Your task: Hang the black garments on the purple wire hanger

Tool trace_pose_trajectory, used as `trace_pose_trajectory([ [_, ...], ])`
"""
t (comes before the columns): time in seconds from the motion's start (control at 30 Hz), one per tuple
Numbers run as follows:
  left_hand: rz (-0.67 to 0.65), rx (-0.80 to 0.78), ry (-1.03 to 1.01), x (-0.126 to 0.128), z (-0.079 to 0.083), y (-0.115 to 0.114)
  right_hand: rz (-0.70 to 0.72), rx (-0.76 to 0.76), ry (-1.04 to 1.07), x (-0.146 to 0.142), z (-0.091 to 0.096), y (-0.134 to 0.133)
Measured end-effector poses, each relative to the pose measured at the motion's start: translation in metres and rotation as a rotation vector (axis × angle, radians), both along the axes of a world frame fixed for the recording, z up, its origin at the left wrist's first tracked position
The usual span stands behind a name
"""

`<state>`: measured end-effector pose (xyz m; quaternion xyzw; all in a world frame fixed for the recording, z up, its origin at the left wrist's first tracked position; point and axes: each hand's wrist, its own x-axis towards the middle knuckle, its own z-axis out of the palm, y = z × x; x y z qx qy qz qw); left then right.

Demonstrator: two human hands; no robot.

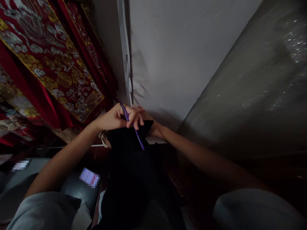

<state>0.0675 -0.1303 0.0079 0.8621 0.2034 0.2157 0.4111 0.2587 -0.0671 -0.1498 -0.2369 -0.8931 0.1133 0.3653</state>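
My left hand (120,117) is closed around a thin purple pen-like tool (137,135) that slants down to the right over a piece of black cloth (127,140). My right hand (150,123) lies behind the left one, at the top edge of the black cloth, with its fingers mostly hidden by the left hand and the cloth. The cloth runs down over my lap into deep shadow.
Red hangings with gold and silver embroidery (55,60) fill the left. A grey wall (172,57) and a white door frame (124,54) stand ahead, a grey slab (251,95) at right. A lit phone (89,176) lies at lower left.
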Motion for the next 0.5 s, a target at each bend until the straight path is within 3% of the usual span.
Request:
trace_pose_trajectory([
  [0.13, -0.023, -0.075, -0.010, 0.001, -0.001, 0.013, 0.062, 0.062, -0.011, 0.009, 0.009, 0.007],
  [0.23, 0.208, -0.062, -0.131, -0.003, -0.004, 0.017, 0.020, 0.172, -0.062, 0.030, 0.022, 0.016],
  [0.37, 0.481, 0.131, -0.176, -0.030, 0.011, 0.019, -0.385, 0.213, -0.055, 0.067, 0.034, 0.024],
  [0.5, 0.636, 0.358, -0.003, -0.076, 0.034, 0.018, -0.695, 0.190, 0.038, 0.090, 0.051, 0.025],
])
